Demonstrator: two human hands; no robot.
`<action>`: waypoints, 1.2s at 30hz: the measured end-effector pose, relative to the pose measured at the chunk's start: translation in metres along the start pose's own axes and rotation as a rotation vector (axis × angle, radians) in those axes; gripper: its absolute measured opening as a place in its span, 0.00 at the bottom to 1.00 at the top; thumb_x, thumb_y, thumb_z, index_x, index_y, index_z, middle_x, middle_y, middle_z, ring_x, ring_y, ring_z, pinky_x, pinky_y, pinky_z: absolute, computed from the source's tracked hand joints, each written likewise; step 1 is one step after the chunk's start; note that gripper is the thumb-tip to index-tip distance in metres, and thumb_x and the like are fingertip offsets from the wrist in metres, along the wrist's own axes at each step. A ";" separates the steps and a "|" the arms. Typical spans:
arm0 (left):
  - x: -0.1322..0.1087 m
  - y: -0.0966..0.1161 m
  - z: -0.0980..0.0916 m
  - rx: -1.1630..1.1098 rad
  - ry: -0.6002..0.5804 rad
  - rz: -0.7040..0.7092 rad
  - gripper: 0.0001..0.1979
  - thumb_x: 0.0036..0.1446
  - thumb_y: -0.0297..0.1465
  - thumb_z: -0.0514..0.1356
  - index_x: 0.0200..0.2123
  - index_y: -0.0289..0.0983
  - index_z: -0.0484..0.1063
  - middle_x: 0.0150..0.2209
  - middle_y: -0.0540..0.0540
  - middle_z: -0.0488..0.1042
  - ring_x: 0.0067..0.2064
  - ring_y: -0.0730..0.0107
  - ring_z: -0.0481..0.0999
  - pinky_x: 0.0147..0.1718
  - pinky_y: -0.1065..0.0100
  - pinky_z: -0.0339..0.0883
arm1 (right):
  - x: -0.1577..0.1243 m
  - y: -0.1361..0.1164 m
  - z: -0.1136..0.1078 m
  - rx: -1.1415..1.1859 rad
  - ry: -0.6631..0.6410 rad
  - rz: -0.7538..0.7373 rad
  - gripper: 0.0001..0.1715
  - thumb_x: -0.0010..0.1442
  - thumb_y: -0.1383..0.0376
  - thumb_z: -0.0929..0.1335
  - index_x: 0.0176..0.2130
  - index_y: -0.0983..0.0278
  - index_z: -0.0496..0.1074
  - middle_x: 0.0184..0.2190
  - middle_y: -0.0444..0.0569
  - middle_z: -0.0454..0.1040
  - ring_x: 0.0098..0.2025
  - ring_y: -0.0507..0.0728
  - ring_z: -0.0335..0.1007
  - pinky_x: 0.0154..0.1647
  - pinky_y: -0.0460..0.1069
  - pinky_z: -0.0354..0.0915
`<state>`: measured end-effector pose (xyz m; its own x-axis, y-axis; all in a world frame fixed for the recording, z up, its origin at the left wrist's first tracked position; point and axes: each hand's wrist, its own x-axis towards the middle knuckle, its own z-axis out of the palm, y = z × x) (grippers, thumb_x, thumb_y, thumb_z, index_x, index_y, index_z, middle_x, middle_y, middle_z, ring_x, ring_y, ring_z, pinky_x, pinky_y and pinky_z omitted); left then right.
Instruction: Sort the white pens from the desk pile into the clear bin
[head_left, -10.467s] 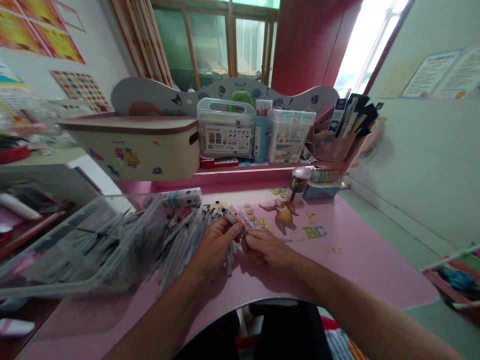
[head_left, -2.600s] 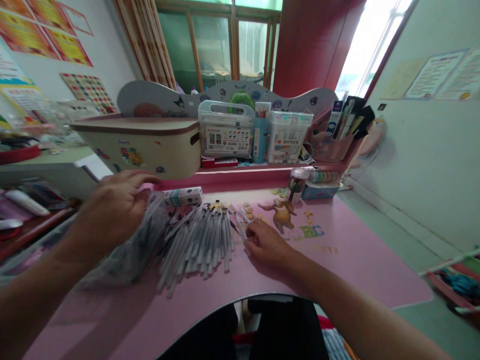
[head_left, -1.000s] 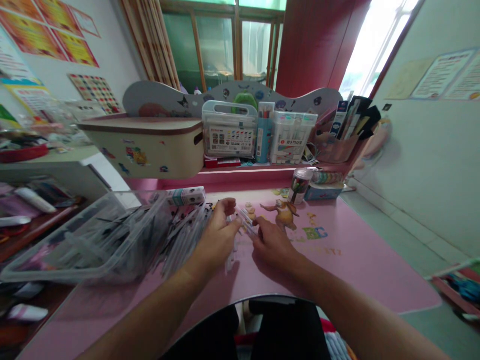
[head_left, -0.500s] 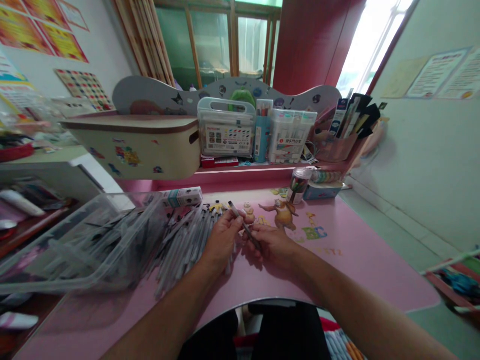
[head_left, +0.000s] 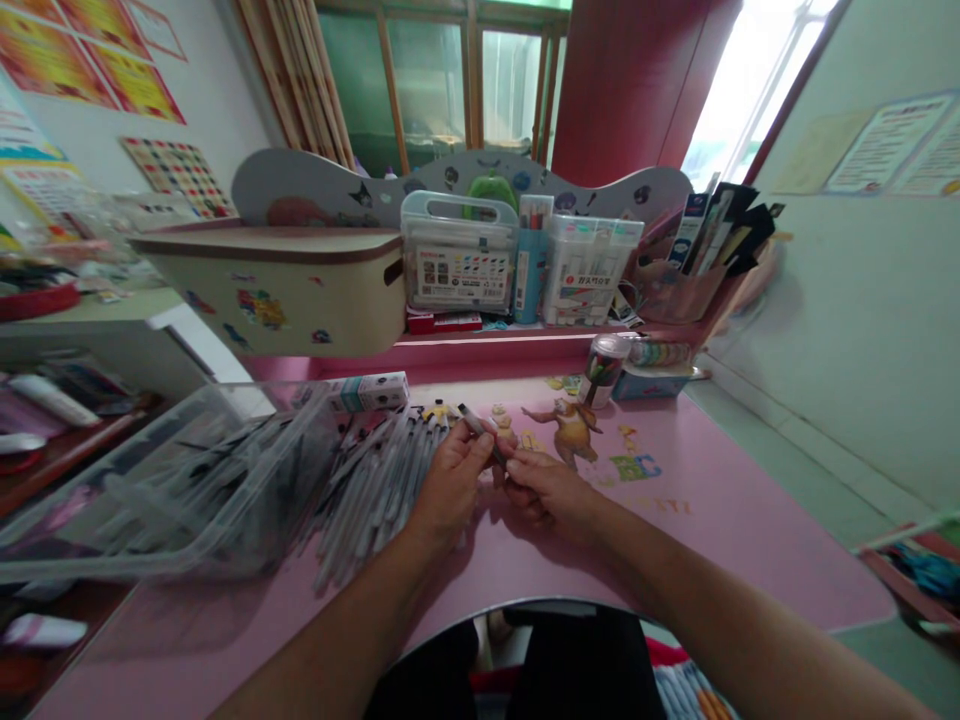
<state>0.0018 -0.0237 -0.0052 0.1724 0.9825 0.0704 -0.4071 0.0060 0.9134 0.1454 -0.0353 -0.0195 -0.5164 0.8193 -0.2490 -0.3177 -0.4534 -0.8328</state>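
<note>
Above the pink desk, a slim pen point(head_left: 474, 421) with a dark end slants between my two hands. My left hand point(head_left: 459, 472) is closed on its upper part, thumb laid along it. Fingers of my right hand point(head_left: 546, 488) pinch the lower end, and they hide most of it. Left of my hands lies a spread of many clear pens point(head_left: 373, 487) on the desk. Beside them stands a clear plastic bin point(head_left: 225, 535) with more pens inside.
A pink desk point(head_left: 720, 540) carries a white box point(head_left: 367, 391), a clear jar point(head_left: 602, 368) and a blue box point(head_left: 651, 383) at its back. On the shelf above are a lidded cream bin point(head_left: 300, 300), marker cases point(head_left: 461, 255) and a pen holder point(head_left: 682, 285).
My right hand has closed in more tightly around the pen's lower end, now covering more of it. My left hand stays nearly in place. The view has shifted slightly.
</note>
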 end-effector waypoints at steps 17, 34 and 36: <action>-0.003 0.002 0.003 0.072 -0.004 0.065 0.05 0.58 0.33 0.60 0.35 0.37 0.70 0.34 0.47 0.78 0.38 0.69 0.77 0.40 0.67 0.68 | 0.002 0.002 0.004 -0.148 0.038 -0.073 0.24 0.53 0.48 0.71 0.25 0.61 0.60 0.13 0.33 0.51 0.13 0.45 0.39 0.13 0.43 0.35; -0.003 0.005 0.005 0.186 0.213 0.101 0.08 0.47 0.31 0.69 0.27 0.36 0.74 0.28 0.49 0.78 0.32 0.69 0.77 0.36 0.69 0.69 | 0.006 0.000 0.004 -0.694 0.170 -0.494 0.10 0.63 0.64 0.63 0.36 0.62 0.74 0.34 0.47 0.72 0.40 0.56 0.66 0.42 0.50 0.60; -0.003 0.004 0.004 0.171 0.198 0.111 0.07 0.49 0.32 0.68 0.31 0.37 0.75 0.30 0.48 0.79 0.33 0.68 0.78 0.38 0.68 0.69 | 0.005 0.002 0.003 -0.671 0.172 -0.477 0.12 0.63 0.62 0.63 0.34 0.62 0.73 0.31 0.46 0.70 0.37 0.55 0.65 0.40 0.49 0.60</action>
<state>0.0037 -0.0273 -0.0004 -0.0505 0.9927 0.1093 -0.2533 -0.1186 0.9601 0.1394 -0.0329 -0.0208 -0.3006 0.9370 0.1780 0.0968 0.2157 -0.9717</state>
